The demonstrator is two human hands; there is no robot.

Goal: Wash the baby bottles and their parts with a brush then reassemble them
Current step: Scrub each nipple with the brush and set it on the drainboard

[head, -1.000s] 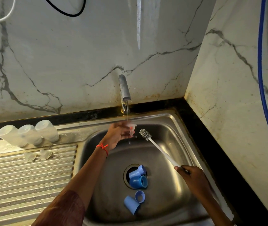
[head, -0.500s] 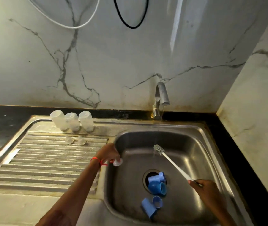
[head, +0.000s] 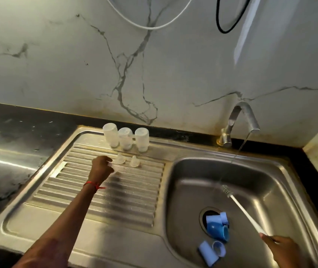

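Note:
Three clear baby bottles [head: 125, 139] stand upside down in a row at the back of the steel draining board [head: 115, 198]. Two clear teats [head: 128, 161] sit on the ribs just in front of them. My left hand [head: 101, 167] is over the ribs to the left of these teats and pinches a third clear teat [head: 113, 165]. My right hand [head: 282, 248] grips the white handle of a small bottle brush [head: 239, 206], whose bristle head points up into the sink basin [head: 189, 182]. Several blue caps and rings [head: 215, 235] lie around the drain.
The tap [head: 239, 122] at the back runs a thin stream of water into the basin. A black counter [head: 16, 128] lies left of the draining board. Marble walls close in behind and on the right. White and black cables hang on the wall.
My left hand carried the teat from under the tap, across the basin's left rim, to the draining board beside the other teats. My view swung left. The brush stayed over the basin.

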